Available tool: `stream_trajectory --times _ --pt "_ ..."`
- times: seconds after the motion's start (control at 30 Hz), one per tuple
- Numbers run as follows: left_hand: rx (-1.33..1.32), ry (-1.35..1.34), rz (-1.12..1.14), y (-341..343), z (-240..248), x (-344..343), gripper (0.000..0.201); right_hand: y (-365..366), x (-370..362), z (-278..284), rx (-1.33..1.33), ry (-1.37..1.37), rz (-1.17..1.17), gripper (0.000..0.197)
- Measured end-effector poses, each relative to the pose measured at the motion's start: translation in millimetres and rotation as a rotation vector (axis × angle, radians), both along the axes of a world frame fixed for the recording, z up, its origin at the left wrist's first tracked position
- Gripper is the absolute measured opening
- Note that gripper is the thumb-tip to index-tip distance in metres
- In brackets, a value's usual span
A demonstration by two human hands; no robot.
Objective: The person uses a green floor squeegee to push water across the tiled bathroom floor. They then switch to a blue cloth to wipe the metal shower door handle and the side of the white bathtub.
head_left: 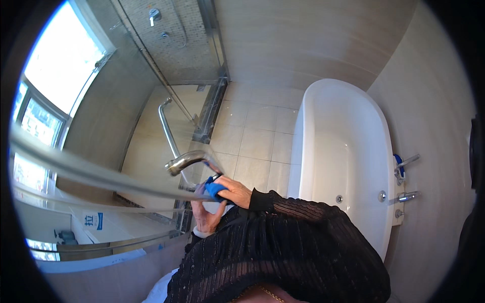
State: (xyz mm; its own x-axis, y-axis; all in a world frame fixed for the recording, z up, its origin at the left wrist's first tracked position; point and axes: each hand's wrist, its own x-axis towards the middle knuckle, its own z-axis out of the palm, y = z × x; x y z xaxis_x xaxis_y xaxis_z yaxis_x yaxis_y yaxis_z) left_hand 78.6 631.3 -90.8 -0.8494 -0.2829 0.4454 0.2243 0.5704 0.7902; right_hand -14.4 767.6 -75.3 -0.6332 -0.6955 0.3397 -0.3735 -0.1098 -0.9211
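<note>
Lettered blue-and-white sticker (93,221) on glass panel (131,223). Blue cloth (214,189) gripped in curled right hand (236,192), beside metal handle (191,158). Half-open left hand (205,218) just beside cloth; cannot tell whether gripping.

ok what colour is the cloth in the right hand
The cloth is blue, as the head view shows.

**Bathroom surface finishes**

Glossy metal is shown by the curved handle (191,158); matt fabric, by the blue cloth (214,190). Smooth gloss is displayed by the bathtub (348,131) (a rougher texture, by the mosaic wall (194,58)).
</note>
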Motion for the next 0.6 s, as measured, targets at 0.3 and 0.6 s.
stream_trajectory --times 0.3,0.6 --pt "0.570 0.240 0.669 -40 -26 23 0.040 -19 -1 -16 0.109 -0.445 0.280 0.030" --pt "0.265 0.114 0.981 -124 -40 51 0.054 -40 -8 -24 0.086 -0.212 0.369 0.029"
